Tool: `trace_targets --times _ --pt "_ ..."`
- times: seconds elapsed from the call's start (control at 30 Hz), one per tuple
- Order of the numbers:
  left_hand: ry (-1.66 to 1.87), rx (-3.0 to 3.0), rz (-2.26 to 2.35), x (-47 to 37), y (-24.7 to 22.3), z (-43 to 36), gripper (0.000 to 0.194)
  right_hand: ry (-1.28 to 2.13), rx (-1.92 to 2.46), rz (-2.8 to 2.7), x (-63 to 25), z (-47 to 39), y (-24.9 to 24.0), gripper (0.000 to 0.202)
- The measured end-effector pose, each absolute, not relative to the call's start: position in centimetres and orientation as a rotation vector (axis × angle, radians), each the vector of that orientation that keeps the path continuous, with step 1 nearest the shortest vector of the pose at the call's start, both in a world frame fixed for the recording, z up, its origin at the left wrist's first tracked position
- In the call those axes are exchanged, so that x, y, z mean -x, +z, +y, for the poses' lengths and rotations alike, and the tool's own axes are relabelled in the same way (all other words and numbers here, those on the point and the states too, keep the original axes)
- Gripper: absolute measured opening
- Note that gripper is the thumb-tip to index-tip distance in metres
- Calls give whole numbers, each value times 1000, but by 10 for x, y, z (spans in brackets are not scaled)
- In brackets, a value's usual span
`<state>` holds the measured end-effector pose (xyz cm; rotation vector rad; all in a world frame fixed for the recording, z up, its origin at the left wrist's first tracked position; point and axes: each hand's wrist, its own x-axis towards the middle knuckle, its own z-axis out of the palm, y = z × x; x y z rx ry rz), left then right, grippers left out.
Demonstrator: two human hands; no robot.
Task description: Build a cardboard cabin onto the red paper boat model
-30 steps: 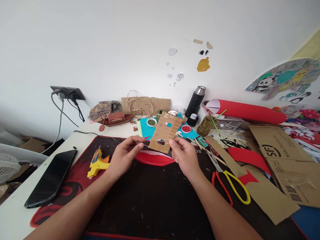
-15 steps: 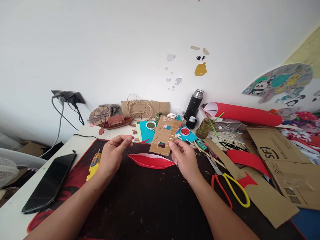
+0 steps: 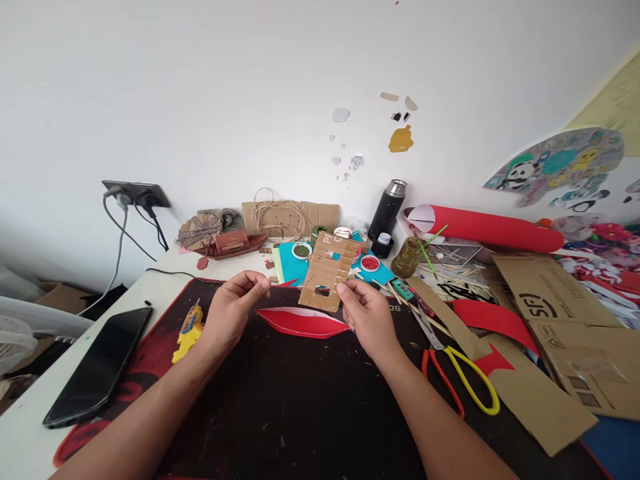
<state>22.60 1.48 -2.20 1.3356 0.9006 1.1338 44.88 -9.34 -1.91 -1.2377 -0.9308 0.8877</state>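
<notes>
My right hand [image 3: 367,312] pinches the right edge of a cardboard piece [image 3: 327,270], held upright and tilted over the mat. Two small cut-out holes pierce the cardboard. My left hand [image 3: 235,307] is closed, thumb against forefinger, to the left of the cardboard and apart from it. What it holds, if anything, is too small to make out. Below the cardboard a red paper boat shape [image 3: 303,325] with a white inside lies on the black mat [image 3: 310,400]. A yellow glue gun [image 3: 189,330] rests beside my left wrist.
Scissors [image 3: 453,373] and cardboard strips [image 3: 540,393] lie at right. A phone [image 3: 100,367] is at left. Behind stand paint pots [image 3: 371,263], a jar with brushes [image 3: 407,257], a black flask [image 3: 387,210], a brown model boat [image 3: 230,245] and a red paper roll [image 3: 490,228].
My left hand has shifted slightly to the right, toward the cardboard. The cardboard has turned very slightly, and my right hand keeps hold of it.
</notes>
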Motion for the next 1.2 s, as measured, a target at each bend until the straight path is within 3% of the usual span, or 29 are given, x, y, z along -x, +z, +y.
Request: trace_targets --times 0.27,0.57,0.9,1.07,1.2 --pt "1236 -1360 835 -224 -29 22 36 877 1241 -929 -449 -93 -18 50" --pt "1139 -1556 969 -223 -30 18 62 884 1253 -930 -452 -90 -25 50" --pt "989 -1790 920 -229 -18 10 41 893 1266 -930 -451 -87 -28 54" --pt "1041 -1829 1082 -222 -20 13 54 867 1291 -949 -451 -87 -28 55" --pt "1123 -1899 1209 -217 -26 23 54 866 1304 -985 -451 -88 -31 55"
